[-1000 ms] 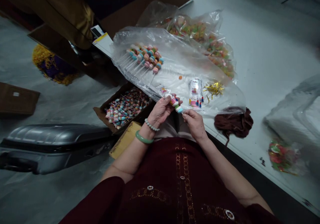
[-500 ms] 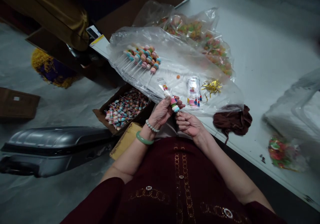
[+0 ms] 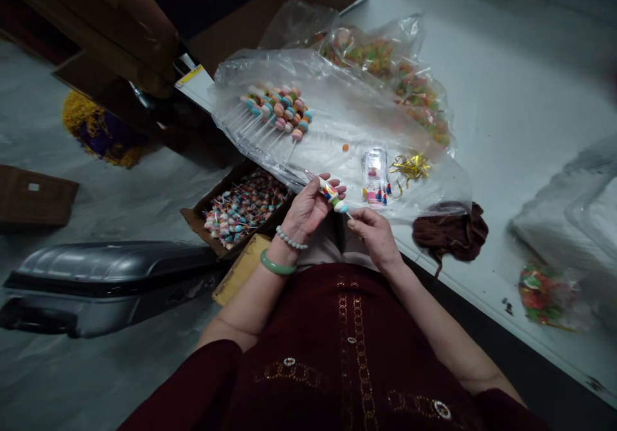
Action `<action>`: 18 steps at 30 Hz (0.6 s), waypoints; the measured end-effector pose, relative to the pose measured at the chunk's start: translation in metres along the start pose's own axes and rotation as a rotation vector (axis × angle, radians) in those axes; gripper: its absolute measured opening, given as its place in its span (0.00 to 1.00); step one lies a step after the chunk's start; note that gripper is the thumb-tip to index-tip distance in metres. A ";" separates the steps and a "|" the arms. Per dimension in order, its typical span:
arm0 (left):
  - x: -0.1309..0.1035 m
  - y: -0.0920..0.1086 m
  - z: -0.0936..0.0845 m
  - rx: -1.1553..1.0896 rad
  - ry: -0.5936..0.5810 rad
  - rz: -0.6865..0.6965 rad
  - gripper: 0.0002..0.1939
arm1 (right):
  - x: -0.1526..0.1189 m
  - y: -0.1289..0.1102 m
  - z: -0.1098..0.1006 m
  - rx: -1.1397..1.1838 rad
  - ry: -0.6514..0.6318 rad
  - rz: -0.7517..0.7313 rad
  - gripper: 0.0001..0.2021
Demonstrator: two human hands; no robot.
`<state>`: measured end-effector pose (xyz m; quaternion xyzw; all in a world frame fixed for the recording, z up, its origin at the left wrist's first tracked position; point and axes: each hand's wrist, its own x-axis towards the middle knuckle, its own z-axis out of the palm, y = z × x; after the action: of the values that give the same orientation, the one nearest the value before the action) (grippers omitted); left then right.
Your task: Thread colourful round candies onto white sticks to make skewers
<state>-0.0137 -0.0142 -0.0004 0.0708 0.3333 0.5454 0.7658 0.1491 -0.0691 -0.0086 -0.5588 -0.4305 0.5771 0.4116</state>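
Note:
A candy skewer (image 3: pixel 336 202) of pink, green, white and blue pieces lies across my left hand (image 3: pixel 308 211), its upper part inside a clear printed wrapper. The left thumb presses on the wrapped end while the other fingers cradle it from behind. My right hand (image 3: pixel 376 233) pinches the white stick at the lower end. Beyond, on a clear plastic sheet (image 3: pixel 328 161), rest a stack of printed wrappers (image 3: pixel 375 174), a bunch of gold twist ties (image 3: pixel 411 166) and a loose orange candy (image 3: pixel 345 148). Several unwrapped candy skewers (image 3: pixel 282 110) are piled at the sheet's left.
An open carton (image 3: pixel 193 220) of wrapped candy stands below the table edge, left of my hands. Bags of colourful candy (image 3: pixel 371 55) lie at the back. A brown cloth (image 3: pixel 450 232) is at right, a grey suitcase (image 3: pixel 116 283) at left. A person's arm (image 3: pixel 147 10) shows upper left.
The wrapper has gone further down over the candy skewer, which now lies more along my left palm. My right hand has shifted slightly right, down the stick. The other person's arm has moved.

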 end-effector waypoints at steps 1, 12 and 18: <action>-0.001 0.001 0.002 -0.014 -0.002 -0.010 0.13 | -0.001 0.001 -0.001 -0.134 0.047 -0.096 0.05; -0.002 -0.013 0.005 0.008 -0.011 -0.008 0.19 | -0.001 -0.008 0.013 0.141 -0.038 0.109 0.06; -0.005 -0.016 0.002 0.021 -0.083 -0.041 0.19 | 0.015 -0.011 0.011 0.706 -0.406 0.667 0.06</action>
<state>-0.0005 -0.0244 -0.0039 0.0944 0.3085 0.5228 0.7891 0.1379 -0.0521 -0.0024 -0.3696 -0.0797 0.8833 0.2770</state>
